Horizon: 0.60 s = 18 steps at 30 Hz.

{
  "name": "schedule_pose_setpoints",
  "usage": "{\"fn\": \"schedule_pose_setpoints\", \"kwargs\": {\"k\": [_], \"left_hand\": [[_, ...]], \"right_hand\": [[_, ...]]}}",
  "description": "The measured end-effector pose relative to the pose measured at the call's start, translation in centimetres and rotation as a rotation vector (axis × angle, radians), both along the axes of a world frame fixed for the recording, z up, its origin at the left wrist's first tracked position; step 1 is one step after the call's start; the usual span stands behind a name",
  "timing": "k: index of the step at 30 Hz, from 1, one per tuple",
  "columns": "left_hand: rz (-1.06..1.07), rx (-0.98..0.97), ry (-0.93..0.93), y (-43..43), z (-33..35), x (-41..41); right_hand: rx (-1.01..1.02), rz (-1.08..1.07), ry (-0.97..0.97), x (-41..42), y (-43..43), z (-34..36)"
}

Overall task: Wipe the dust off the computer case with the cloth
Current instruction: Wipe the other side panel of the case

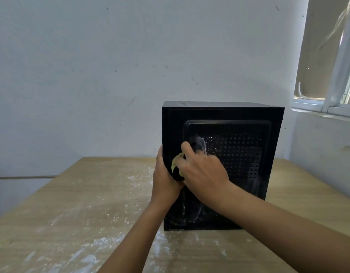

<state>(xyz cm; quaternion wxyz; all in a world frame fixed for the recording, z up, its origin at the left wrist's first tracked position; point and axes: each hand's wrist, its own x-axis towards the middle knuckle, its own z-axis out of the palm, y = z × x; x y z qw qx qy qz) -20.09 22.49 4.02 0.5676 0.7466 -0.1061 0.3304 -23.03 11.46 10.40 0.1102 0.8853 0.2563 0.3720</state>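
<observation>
Wiping is in progress. The computer case (pixel 225 115) stands upright on the table (pixel 71 203). The left hand (pixel 164 178) grips the case's left edge, steadying it. The right hand (pixel 203 170), fingers curled, presses the cloth (pixel 175 164) against the vented side panel. White dust (pixel 211 146) shows on the vents, so the next stroke should probably run rightward across them.

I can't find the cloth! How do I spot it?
Find the black case on the wooden table. Near its left edge, the right hand presses on the front panel. The cloth is the yellow bit peeking out under that hand, beside the left hand: the only yellow thing there.
</observation>
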Motion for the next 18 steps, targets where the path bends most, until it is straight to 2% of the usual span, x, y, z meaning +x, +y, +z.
{"fn": "schedule_pose_setpoints", "kwargs": {"k": [3,10,15,18], "left_hand": [[-0.007,-0.018,0.018,0.1,0.1,0.0],[-0.002,0.000,0.063,0.0,-0.1,-0.2],[-0.016,-0.003,0.053,0.0,0.1,-0.3],[-0.020,-0.011,0.043,-0.1,0.4,-0.5]], "right_hand": [[0.047,-0.018,0.026,-0.3,0.4,1.0],[0.335,0.047,-0.117,0.6,-0.2,7.2],[0.375,0.139,-0.141,1.1,-0.6,5.3],[0.321,0.135,-0.131,1.1,-0.1,3.3]]}}
